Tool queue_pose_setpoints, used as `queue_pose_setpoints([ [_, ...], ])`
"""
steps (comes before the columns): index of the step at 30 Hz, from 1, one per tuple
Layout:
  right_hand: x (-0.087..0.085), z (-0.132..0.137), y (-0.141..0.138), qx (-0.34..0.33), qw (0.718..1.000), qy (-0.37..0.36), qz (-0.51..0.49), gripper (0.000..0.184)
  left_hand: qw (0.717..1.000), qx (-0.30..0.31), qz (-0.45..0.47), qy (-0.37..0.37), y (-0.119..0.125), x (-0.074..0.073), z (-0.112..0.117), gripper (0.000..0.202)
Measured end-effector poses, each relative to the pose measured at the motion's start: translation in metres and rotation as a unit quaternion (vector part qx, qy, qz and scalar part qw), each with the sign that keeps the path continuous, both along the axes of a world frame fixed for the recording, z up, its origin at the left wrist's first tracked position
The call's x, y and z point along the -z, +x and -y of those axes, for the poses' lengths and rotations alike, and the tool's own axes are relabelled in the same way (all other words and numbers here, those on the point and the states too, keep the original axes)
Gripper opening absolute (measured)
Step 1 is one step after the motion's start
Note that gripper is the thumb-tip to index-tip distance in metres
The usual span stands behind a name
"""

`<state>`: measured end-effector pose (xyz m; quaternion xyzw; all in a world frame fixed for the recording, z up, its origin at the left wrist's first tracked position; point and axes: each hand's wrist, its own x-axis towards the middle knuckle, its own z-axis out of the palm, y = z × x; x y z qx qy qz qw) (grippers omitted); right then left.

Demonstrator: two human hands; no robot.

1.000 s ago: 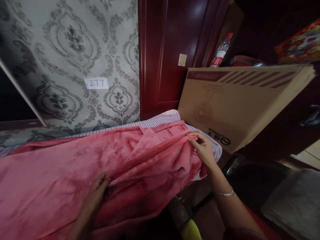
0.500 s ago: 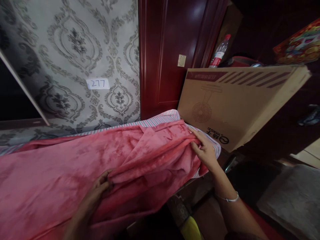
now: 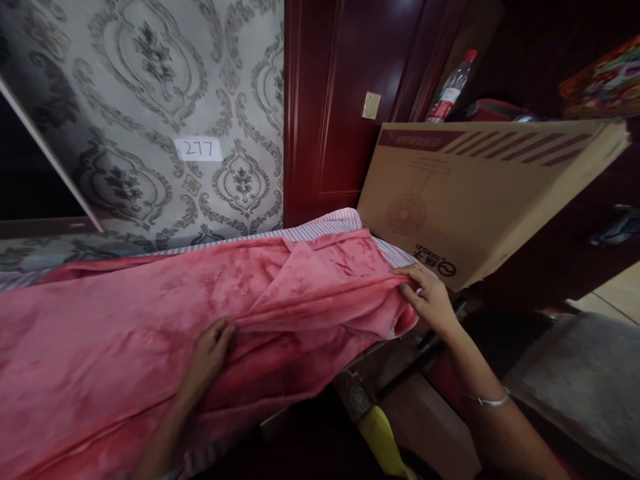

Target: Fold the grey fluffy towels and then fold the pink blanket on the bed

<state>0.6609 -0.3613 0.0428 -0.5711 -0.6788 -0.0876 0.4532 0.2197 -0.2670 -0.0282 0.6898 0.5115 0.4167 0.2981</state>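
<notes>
A pink plush blanket [image 3: 150,320] lies spread over a bed with a striped sheet [image 3: 325,230] showing along its far edge. My left hand [image 3: 210,350] pinches a fold of the blanket near the middle of its front edge, fingers closed on the cloth. My right hand [image 3: 431,297] grips the blanket's right end at the corner of the bed, fingers curled round the edge. A thin bracelet [image 3: 487,400] sits on my right wrist.
A large cardboard box [image 3: 480,193] leans at the bed's right end against a dark red door [image 3: 345,100]. A plastic bottle [image 3: 450,90] stands behind it. Patterned wallpaper with a "277" label [image 3: 199,149] backs the bed. A yellow object [image 3: 383,440] lies on the floor below.
My right hand has drawn the blanket's end slightly right and toward the bed corner. My left hand has shifted a little to the right along the fold. The view has tilted down a bit.
</notes>
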Motion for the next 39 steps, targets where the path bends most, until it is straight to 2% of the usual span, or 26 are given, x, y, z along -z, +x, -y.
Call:
queue_pose_setpoints([
  [2, 0.005, 0.007, 0.003, 0.016, 1.000, -0.010, -0.013, 0.022, 0.997, -0.039, -0.003, 0.068, 0.004, -0.012, -0.007, 0.033],
  [4, 0.012, 0.016, 0.005, 0.037, 0.998, -0.031, -0.031, 0.023, 0.993, -0.041, 0.014, 0.107, 0.012, -0.028, -0.015, 0.032],
  [9, 0.026, 0.045, 0.017, 0.089, 0.987, -0.115, -0.067, 0.027, 0.989, 0.058, 0.124, 0.058, 0.041, -0.071, -0.034, 0.026],
  [11, 0.026, 0.057, 0.023, 0.087, 0.981, -0.162, -0.059, 0.027, 0.982, 0.083, 0.151, 0.078, 0.055, -0.083, -0.040, 0.021],
  [14, 0.016, 0.064, 0.015, 0.042, 0.974, -0.213, -0.064, 0.035, 0.974, 0.127, 0.135, 0.128, 0.082, -0.097, -0.047, 0.015],
  [16, 0.007, 0.056, -0.006, 0.001, 0.975, -0.202, -0.089, 0.047, 0.965, 0.165, 0.108, 0.173, 0.106, -0.104, -0.048, 0.011],
  [19, 0.001, 0.024, -0.055, -0.054, 0.982, -0.141, -0.113, 0.070, 0.937, 0.221, 0.075, 0.259, 0.149, -0.113, -0.044, 0.007],
  [21, 0.000, -0.005, -0.084, -0.039, 0.984, -0.117, -0.126, 0.082, 0.916, 0.252, 0.062, 0.307, 0.179, -0.120, -0.040, 0.011],
  [22, -0.001, -0.020, -0.093, -0.015, 0.984, -0.113, -0.136, 0.077, 0.906, 0.265, 0.059, 0.326, 0.193, -0.122, -0.039, 0.013],
  [24, -0.008, -0.046, -0.094, 0.019, 0.981, -0.105, -0.162, 0.053, 0.890, 0.282, 0.065, 0.352, 0.216, -0.126, -0.044, 0.012],
  [25, -0.017, -0.057, -0.086, 0.033, 0.978, -0.099, -0.178, 0.040, 0.885, 0.286, 0.068, 0.361, 0.224, -0.126, -0.050, 0.013],
  [27, -0.043, -0.075, -0.052, 0.057, 0.972, -0.079, -0.212, 0.023, 0.884, 0.284, 0.058, 0.367, 0.230, -0.121, -0.073, 0.031],
  [28, -0.059, -0.082, -0.030, 0.106, 0.964, -0.071, -0.232, 0.018, 0.889, 0.277, 0.041, 0.362, 0.229, -0.115, -0.089, 0.041],
  [30, -0.095, -0.095, 0.021, 0.165, 0.952, -0.048, -0.253, 0.017, 0.910, 0.245, -0.017, 0.333, 0.220, -0.099, -0.128, 0.048],
  [32, -0.128, -0.108, 0.067, 0.224, 0.942, -0.030, -0.248, 0.014, 0.937, 0.183, -0.087, 0.283, 0.205, -0.081, -0.167, 0.045],
  [34, -0.152, -0.125, 0.102, 0.274, 0.937, -0.046, -0.214, 0.017, 0.949, 0.123, -0.161, 0.239, 0.190, -0.063, -0.198, 0.043],
  [36, -0.164, -0.146, 0.124, 0.284, 0.936, -0.058, -0.200, 0.017, 0.944, 0.080, -0.216, 0.236, 0.179, -0.051, -0.218, 0.042],
  [39, -0.162, -0.185, 0.140, 0.262, 0.941, -0.048, -0.209, 0.014, 0.930, 0.050, -0.248, 0.266, 0.167, -0.041, -0.239, 0.046],
])
